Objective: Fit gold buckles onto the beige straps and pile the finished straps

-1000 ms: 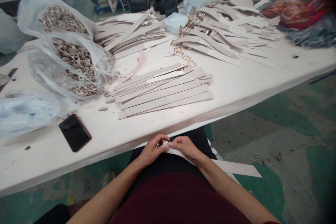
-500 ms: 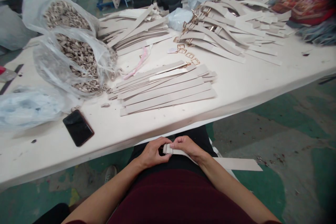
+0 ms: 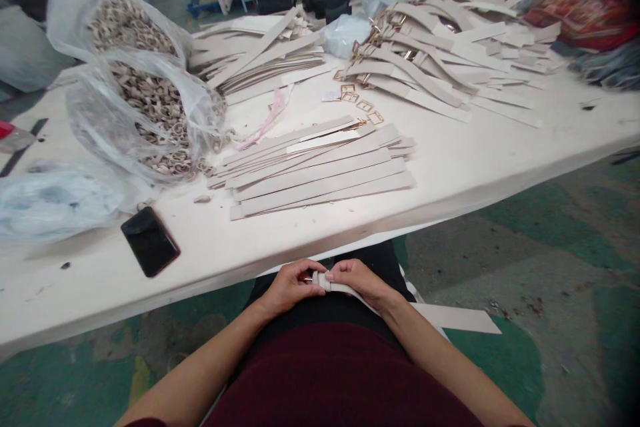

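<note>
Over my lap, both hands grip one end of a beige belt strap [image 3: 455, 317]. My left hand [image 3: 293, 288] is closed around the folded end, where a bit of gold-coloured buckle shows between the fingers. A beige loop [image 3: 324, 279] wraps the strap there. Right beside it, my right hand [image 3: 361, 282] pinches the strap between thumb and fingers. The rest of the strap passes under my right wrist and sticks out to the right. On the table ahead lie several flat beige straps [image 3: 320, 177] and a few gold buckles [image 3: 364, 105].
Clear plastic bags [image 3: 85, 103] full of small beige loops stand at the left. A phone [image 3: 150, 241] lies near the front edge of the table [image 3: 450, 203]. Farther back are a stack of straps [image 3: 270, 70] and a pile of buckled belts [image 3: 425, 60].
My left fingers have drawn closer together around the folded end, and a little of the buckle now shows. The right hand keeps its pinch on the strap.
</note>
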The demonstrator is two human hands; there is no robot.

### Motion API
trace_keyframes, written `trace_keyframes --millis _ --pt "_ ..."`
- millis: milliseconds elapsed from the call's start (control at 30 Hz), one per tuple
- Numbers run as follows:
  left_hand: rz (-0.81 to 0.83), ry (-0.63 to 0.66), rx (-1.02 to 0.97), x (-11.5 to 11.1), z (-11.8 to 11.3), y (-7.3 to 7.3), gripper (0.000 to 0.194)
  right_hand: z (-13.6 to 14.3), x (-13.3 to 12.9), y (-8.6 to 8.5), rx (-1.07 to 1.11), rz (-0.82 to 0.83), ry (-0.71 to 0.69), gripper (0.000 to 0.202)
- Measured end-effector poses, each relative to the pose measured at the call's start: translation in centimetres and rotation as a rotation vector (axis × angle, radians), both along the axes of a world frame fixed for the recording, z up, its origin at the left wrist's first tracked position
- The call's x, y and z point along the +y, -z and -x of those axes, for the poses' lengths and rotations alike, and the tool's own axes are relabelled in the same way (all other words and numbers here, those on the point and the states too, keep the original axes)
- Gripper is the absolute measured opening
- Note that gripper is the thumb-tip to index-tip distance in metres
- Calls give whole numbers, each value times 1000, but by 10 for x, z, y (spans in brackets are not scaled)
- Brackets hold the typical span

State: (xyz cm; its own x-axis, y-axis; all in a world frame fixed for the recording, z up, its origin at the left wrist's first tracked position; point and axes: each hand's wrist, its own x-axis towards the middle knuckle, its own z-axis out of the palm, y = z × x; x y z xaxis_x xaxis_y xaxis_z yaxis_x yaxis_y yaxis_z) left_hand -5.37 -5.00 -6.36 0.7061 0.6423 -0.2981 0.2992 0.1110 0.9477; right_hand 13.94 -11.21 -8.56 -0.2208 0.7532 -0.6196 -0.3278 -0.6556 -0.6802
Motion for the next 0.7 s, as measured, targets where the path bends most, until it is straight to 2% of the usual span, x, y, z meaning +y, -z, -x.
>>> trace_keyframes --millis 167,367,500,700 --pt "-122 -66 62 -9 -2 2 37 -4 -1 -2 53 -92 -126 32" --pt "-177 32 93 -9 -3 1 42 9 0 -1 -9 -64 2 36" --pt "-269 133 98 -5 -7 -5 45 14 -2 1 -55 -42 25 38" --pt "-342 119 156 -10 -10 -12 36 10 -2 5 -38 -10 -5 38"
